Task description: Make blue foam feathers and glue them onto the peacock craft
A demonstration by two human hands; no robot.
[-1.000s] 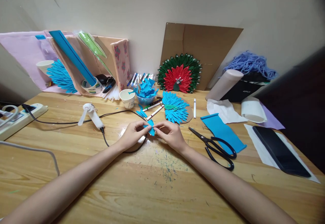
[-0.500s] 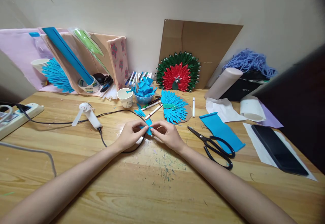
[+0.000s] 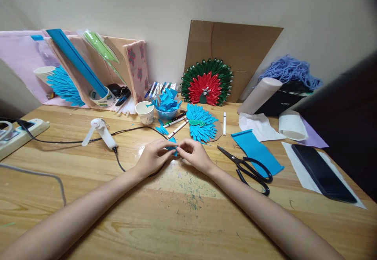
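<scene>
One blue piece (image 3: 171, 147): just left of and below the centre of the frame, between your fingertips and partly hidden by them.
Left hand (image 3: 151, 158): yours, curved and narrow, fingers above the blue piece and thumb below, holding it from the left.
Right hand (image 3: 194, 156): yours, narrow, thumb and fingertips pinched on the right edge of the blue piece; the tips of your two hands nearly meet.
Blue feathered craft (image 3: 206, 124): just beyond your right hand, near the centre of the frame, lying on a round brown card (image 3: 218, 131), with a green shape (image 3: 196, 123) on top.
Slanted marker (image 3: 178, 129): beyond your fingertips, its far end just beside the blue feathered craft.
Clear bowl (image 3: 166, 115): above your hands in the frame, heaped with blue scraps (image 3: 167, 99).
Paper cup (image 3: 145, 115): just left of the clear bowl, upright.
Scissors (image 3: 238, 161): right of your right hand, in the right half of the frame, handles spread, the upper one overlapping a blue sheet (image 3: 256, 148).
White fan (image 3: 106, 137): left of your left hand, on the table (image 3: 188, 228), a black cable (image 3: 118, 161) at its base.
Red and green craft (image 3: 206, 89): upper centre, upright in front of a cardboard sheet (image 3: 250, 52).
Phone (image 3: 322, 172): right side of the frame, lying on white paper (image 3: 300, 175).
</scene>
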